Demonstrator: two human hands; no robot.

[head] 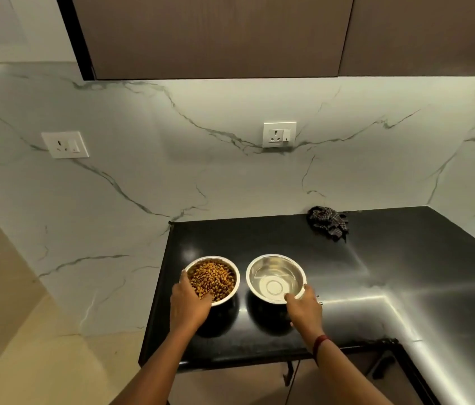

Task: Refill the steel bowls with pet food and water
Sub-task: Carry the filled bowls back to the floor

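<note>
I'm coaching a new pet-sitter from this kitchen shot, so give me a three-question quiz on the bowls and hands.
1. True or false: the kibble bowl is to the left of the second steel bowl.
2. The left hand holds the kibble bowl. What does the right hand grip? A a spoon. B the second steel bowl's rim. C nothing.
3. Fill in: the crumpled checked cloth lies at the back of the black ____.

Key: 1 true; 2 B; 3 countertop.

Head-worn camera looks forward and down from close above the black countertop (376, 273).
</note>
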